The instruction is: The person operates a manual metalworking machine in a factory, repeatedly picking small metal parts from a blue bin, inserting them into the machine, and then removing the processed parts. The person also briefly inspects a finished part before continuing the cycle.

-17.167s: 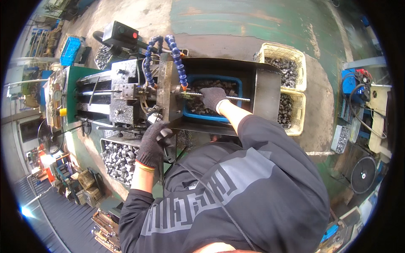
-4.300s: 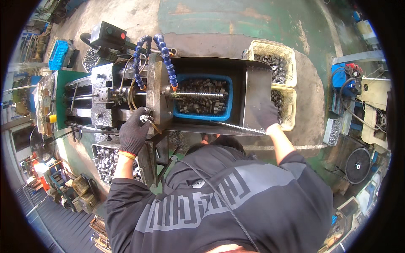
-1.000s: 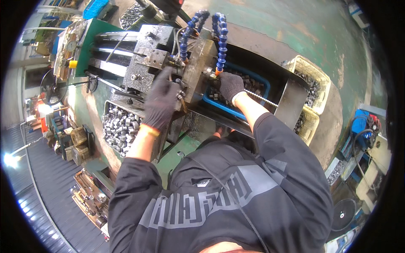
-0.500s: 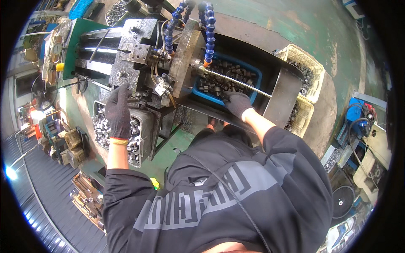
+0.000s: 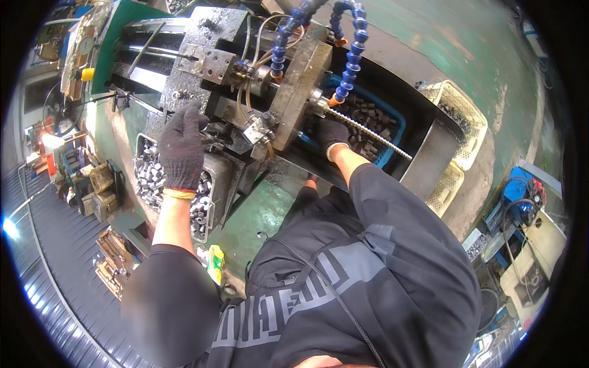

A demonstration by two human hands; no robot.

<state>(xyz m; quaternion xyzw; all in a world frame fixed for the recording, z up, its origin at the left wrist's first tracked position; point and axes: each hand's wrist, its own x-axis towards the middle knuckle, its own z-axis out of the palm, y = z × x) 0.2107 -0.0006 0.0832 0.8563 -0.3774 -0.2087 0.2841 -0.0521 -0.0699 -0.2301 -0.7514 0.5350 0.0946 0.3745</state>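
Note:
My left hand [image 5: 182, 147], in a dark knitted glove, is over the near side of the machine, above a metal bin [image 5: 211, 211] of short metal pieces. Its fingers stretch forward, apart from one another, and I see nothing in them. My right hand [image 5: 331, 134], also gloved, is closed at the left end of a blue basket [image 5: 397, 138] that holds dark metal cylinders. Its fingertips are hidden, so what they hold does not show. Just beyond it, a long spiral rod [image 5: 371, 135] runs out of the machine's spindle nose [image 5: 319, 103], over the basket.
Blue jointed coolant hoses [image 5: 354, 61] arch above the spindle nose. A heavy steel block [image 5: 300, 92] and a valve with tubes [image 5: 257, 129] stand between my hands. Cream plastic crates [image 5: 475, 138] are at the right, beyond the dark metal tray wall [image 5: 432, 156].
My right hand has moved left, from the basket's near right side to its left end by the spindle nose. The whole view has shifted a little. My left hand stays by the machine.

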